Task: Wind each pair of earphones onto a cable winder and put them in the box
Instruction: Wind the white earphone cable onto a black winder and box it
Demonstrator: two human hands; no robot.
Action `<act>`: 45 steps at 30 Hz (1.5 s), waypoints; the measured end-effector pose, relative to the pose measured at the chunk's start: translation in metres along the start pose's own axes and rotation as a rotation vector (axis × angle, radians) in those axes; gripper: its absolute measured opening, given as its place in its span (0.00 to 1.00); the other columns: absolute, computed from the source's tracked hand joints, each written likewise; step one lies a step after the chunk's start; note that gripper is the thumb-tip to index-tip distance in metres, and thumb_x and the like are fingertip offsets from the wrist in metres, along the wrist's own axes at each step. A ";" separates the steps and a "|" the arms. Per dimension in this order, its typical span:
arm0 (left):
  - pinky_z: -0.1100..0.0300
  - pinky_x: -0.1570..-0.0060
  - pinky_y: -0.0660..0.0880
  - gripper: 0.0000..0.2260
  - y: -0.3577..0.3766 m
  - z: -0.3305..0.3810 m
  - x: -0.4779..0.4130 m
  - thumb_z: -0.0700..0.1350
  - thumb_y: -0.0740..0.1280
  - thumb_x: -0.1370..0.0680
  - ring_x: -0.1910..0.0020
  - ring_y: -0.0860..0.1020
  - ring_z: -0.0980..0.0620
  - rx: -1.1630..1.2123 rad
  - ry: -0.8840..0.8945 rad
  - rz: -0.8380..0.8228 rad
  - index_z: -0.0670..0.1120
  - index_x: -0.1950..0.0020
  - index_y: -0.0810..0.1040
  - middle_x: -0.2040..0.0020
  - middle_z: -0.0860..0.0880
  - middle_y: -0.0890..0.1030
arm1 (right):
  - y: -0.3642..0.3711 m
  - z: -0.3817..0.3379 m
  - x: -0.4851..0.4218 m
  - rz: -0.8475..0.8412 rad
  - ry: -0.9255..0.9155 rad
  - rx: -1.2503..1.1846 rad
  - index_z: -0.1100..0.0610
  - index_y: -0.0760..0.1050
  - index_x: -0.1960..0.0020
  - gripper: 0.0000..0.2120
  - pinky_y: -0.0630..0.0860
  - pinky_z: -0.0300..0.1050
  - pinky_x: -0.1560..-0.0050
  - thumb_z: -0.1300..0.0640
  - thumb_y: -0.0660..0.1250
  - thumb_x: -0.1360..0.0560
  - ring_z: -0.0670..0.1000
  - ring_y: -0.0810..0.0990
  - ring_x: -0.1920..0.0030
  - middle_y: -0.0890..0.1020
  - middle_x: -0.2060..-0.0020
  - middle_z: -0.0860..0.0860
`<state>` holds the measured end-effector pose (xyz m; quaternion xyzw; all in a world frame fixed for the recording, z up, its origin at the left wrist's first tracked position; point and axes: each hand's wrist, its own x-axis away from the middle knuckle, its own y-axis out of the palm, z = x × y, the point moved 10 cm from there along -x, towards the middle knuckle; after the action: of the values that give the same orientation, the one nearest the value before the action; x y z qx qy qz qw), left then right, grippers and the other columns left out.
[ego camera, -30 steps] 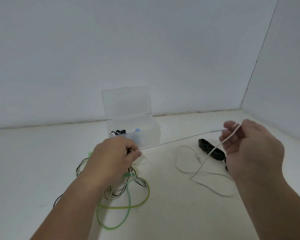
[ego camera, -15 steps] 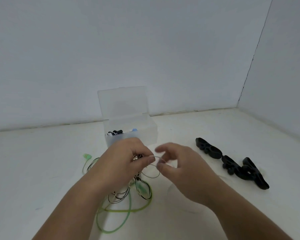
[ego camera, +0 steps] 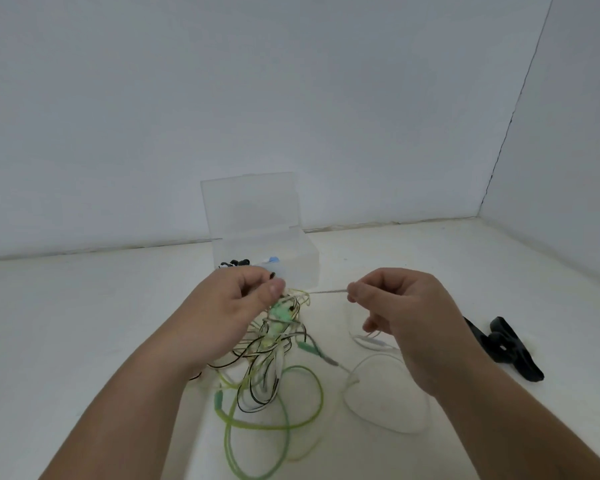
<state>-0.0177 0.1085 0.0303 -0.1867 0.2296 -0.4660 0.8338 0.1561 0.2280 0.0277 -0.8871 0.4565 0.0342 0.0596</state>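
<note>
My left hand (ego camera: 238, 306) holds a tangled bunch of earphone cables (ego camera: 274, 344), green and black-and-white, lifted off the white surface with loops trailing down. My right hand (ego camera: 399, 313) pinches a white earphone cable (ego camera: 326, 292) stretched taut between the two hands. The rest of the white cable (ego camera: 371, 393) lies in loops under my right wrist. Behind the hands stands the clear plastic box (ego camera: 305, 261), lid raised, with wound earphones (ego camera: 238, 263) inside. Black cable winders (ego camera: 510, 351) lie at the right, partly hidden by my right hand.
White walls close the space at the back and the right, meeting at a corner (ego camera: 482, 209). A long green cable loop (ego camera: 257, 431) spreads over the surface toward me.
My right hand pulled away from my left hand to the right, drawing the white cable taut. The bunch in my left hand rose a little.
</note>
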 end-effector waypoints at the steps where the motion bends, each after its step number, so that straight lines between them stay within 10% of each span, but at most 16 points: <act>1: 0.56 0.60 0.64 0.27 -0.003 -0.004 -0.001 0.66 0.62 0.25 0.65 0.66 0.50 -0.016 -0.017 0.028 0.40 0.57 0.76 0.64 0.47 0.68 | -0.001 -0.001 0.000 0.007 -0.011 0.004 0.60 0.79 0.68 0.11 0.73 0.50 0.59 0.61 0.72 0.27 0.46 0.70 0.76 0.77 0.76 0.45; 6: 0.48 0.53 0.72 0.31 -0.003 -0.018 -0.004 0.67 0.62 0.29 0.60 0.75 0.45 0.233 -0.133 0.101 0.38 0.51 0.76 0.61 0.42 0.77 | 0.006 0.003 0.001 -0.076 0.022 0.123 0.57 0.82 0.67 0.12 0.71 0.50 0.62 0.55 0.72 0.26 0.53 0.70 0.71 0.71 0.82 0.42; 13: 0.56 0.66 0.70 0.26 0.010 -0.008 -0.001 0.50 0.82 0.38 0.67 0.75 0.47 0.416 -0.142 -0.020 0.45 0.45 0.78 0.64 0.42 0.79 | 0.015 0.017 0.000 -0.134 0.134 -0.003 0.60 0.78 0.62 0.12 0.81 0.48 0.58 0.60 0.65 0.20 0.49 0.72 0.73 0.73 0.73 0.52; 24: 0.61 0.67 0.67 0.11 -0.002 -0.011 0.001 0.36 0.63 0.22 0.68 0.72 0.53 -0.016 -0.170 0.125 0.50 0.54 0.82 0.63 0.47 0.82 | 0.027 0.013 0.003 -0.160 0.192 -0.460 0.60 0.71 0.57 0.11 0.80 0.58 0.46 0.60 0.57 0.16 0.64 0.85 0.53 0.85 0.57 0.65; 29: 0.58 0.67 0.68 0.16 -0.003 -0.004 0.005 0.30 0.58 0.28 0.66 0.78 0.52 0.480 -0.257 0.184 0.44 0.54 0.82 0.60 0.48 0.84 | 0.015 0.023 -0.001 -0.069 0.208 -0.279 0.59 0.71 0.57 0.11 0.79 0.54 0.49 0.60 0.58 0.16 0.58 0.84 0.58 0.85 0.61 0.62; 33: 0.48 0.44 0.75 0.22 0.006 0.001 0.006 0.40 0.66 0.36 0.48 0.84 0.45 0.699 -0.233 0.025 0.46 0.41 0.80 0.47 0.43 0.85 | 0.032 0.028 0.003 -0.159 0.244 -0.349 0.60 0.72 0.56 0.10 0.79 0.57 0.45 0.60 0.58 0.17 0.62 0.86 0.52 0.86 0.56 0.62; 37: 0.56 0.53 0.76 0.18 0.018 0.003 0.005 0.43 0.71 0.35 0.57 0.81 0.52 0.316 -0.150 -0.067 0.52 0.46 0.82 0.51 0.51 0.85 | 0.046 0.020 0.008 -0.261 0.256 -0.526 0.59 0.69 0.56 0.10 0.76 0.61 0.40 0.61 0.55 0.17 0.65 0.85 0.49 0.84 0.51 0.67; 45: 0.52 0.53 0.66 0.11 0.009 -0.002 0.003 0.53 0.73 0.36 0.59 0.70 0.49 0.293 -0.155 -0.006 0.48 0.60 0.80 0.60 0.47 0.76 | 0.028 0.023 0.001 -0.130 0.258 -0.602 0.57 0.70 0.60 0.13 0.78 0.52 0.51 0.62 0.55 0.18 0.60 0.85 0.58 0.85 0.58 0.64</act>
<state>-0.0107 0.1099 0.0235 -0.0994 0.0936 -0.4811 0.8660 0.1343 0.2142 0.0023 -0.8892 0.3721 0.0509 -0.2615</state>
